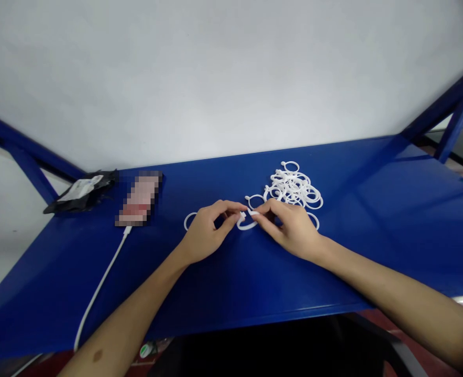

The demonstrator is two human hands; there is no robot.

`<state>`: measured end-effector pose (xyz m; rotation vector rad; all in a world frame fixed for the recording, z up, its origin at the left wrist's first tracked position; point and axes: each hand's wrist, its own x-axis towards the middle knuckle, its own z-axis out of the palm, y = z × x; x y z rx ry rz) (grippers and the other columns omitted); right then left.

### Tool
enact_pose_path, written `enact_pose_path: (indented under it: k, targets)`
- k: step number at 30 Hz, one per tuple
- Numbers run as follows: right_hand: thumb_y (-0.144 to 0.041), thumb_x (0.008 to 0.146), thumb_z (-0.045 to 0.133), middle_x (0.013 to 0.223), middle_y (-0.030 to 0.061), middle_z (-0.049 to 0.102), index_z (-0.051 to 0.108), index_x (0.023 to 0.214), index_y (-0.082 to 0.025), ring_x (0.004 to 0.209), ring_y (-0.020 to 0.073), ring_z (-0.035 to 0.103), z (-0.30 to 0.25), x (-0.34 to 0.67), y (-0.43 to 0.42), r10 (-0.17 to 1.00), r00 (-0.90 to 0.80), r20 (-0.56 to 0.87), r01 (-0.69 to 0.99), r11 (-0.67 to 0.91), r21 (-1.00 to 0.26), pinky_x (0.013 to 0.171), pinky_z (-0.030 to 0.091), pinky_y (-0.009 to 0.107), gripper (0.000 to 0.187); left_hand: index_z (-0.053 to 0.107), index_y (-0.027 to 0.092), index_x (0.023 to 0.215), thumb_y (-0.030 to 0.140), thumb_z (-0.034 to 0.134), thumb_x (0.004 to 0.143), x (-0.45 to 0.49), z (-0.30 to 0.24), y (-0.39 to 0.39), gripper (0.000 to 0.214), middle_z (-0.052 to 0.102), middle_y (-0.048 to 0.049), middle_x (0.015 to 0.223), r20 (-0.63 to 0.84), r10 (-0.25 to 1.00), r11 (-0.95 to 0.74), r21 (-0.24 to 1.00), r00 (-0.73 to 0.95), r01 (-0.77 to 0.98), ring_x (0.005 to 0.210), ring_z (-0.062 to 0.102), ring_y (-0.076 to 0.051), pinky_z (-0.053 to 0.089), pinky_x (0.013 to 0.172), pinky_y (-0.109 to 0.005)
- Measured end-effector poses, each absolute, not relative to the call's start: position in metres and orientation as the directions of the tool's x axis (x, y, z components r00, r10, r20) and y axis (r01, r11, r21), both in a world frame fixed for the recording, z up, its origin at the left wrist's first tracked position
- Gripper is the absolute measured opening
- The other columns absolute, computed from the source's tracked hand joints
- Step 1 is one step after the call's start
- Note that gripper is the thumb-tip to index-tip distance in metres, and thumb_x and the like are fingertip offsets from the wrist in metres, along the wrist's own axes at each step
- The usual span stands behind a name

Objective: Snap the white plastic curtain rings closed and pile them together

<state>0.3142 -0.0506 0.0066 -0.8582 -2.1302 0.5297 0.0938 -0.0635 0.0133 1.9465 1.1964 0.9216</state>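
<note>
On the blue table (pixel 373 209) my two hands meet over one white plastic ring (pixel 245 226). My left hand (pixel 206 233) pinches its left end between thumb and fingers. My right hand (pixel 290 228) pinches the other end, fingers closed. Just behind my right hand lies a pile of several white rings (pixel 294 189). A single white ring (pixel 188 220) lies flat by my left hand, partly hidden by it, and another ring (pixel 254 200) sits between the hands and the pile.
A phone (pixel 139 200) lies at the left with a white cable (pixel 98 285) running off the table's front edge. A black packet with a white label (pixel 83 189) rests at the far left corner. A white wall stands behind the table.
</note>
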Motion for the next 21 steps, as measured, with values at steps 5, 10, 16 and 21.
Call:
enact_pose_path:
  k: [5,10,16,21]
  targets:
    - [-0.028,0.099,0.054,0.067,-0.0014,0.066,0.063,0.092,-0.017,0.053,0.0083,0.059,0.0048,0.3146,-0.0495,0.785,-0.457,0.419,0.443,0.609,-0.658,0.050,0.044,0.020,0.016,0.067,0.024,0.119,0.031,0.064,0.093,0.0895,0.0155,-0.0628,0.027,0.071,-0.0024,0.099,0.276,0.875,-0.406,0.867,0.398,0.291,0.085,0.064,-0.014,0.051,0.082,-0.028]
    - [-0.026,0.099,0.054,0.074,0.0002,0.068,0.065,0.093,-0.016,0.057,0.0082,0.058,0.0044,0.3141,-0.0517,0.741,-0.516,0.430,0.434,0.659,-0.615,0.053,0.044,0.021,0.016,0.072,0.025,0.106,0.037,0.072,0.088,0.0956,0.0157,-0.0643,0.021,0.072,0.0003,0.090,0.268,0.891,-0.394,0.859,0.367,0.328,0.077,0.064,-0.012,0.050,0.075,-0.025]
    - [-0.027,0.100,0.054,0.079,0.0016,0.066,0.061,0.115,-0.016,0.064,0.0109,0.061,0.0071,0.3149,-0.0546,0.738,-0.512,0.440,0.402,0.658,-0.637,0.059,0.048,0.023,0.020,0.074,0.025,0.091,0.036,0.074,0.086,0.0964,0.0146,-0.0625,0.013,0.072,0.0028,0.081,0.323,0.901,-0.421,0.815,0.291,0.399,0.072,0.064,-0.011,0.050,0.070,-0.023]
    - [-0.024,0.101,0.052,0.094,0.0046,0.071,0.062,0.105,-0.019,0.078,0.0130,0.065,0.0096,0.3149,-0.0550,0.723,-0.541,0.430,0.330,0.653,-0.682,0.066,0.050,0.025,0.012,0.074,0.024,0.087,0.033,0.072,0.088,0.0951,0.0137,-0.0626,0.010,0.073,0.0018,0.080,0.388,0.876,-0.480,0.758,0.286,0.443,0.072,0.066,-0.012,0.050,0.069,-0.024]
